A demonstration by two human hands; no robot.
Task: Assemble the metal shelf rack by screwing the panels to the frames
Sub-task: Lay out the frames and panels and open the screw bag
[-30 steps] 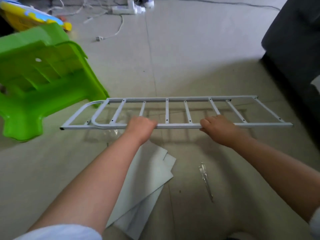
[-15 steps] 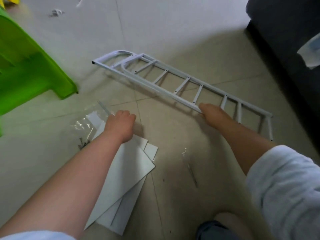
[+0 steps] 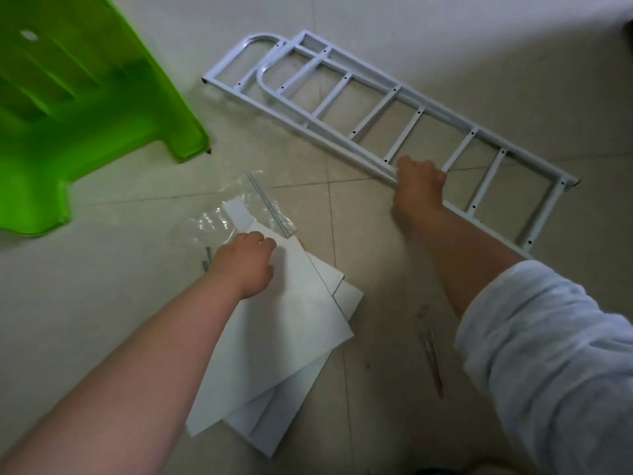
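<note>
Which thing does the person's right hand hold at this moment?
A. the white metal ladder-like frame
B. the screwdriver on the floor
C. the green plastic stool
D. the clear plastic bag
A: the right hand has its grip curled round the near rail of the white metal ladder-like frame.

Pale tiled floor [image 3: 445, 46] lying under soft, even light

Large beige tiles are stretching across the whole view, thin grout lines crossing near the middle, and faint shadows are falling on them. A bright green plastic stool [image 3: 78, 108] is lying tipped over at the upper left, showing its ribbed underside, one leg end resting on the tiles. A dark shape [image 3: 627, 25], too cut off to identify, is showing at the upper right edge. Small dark specks are dotting the tiles lower down.
</note>
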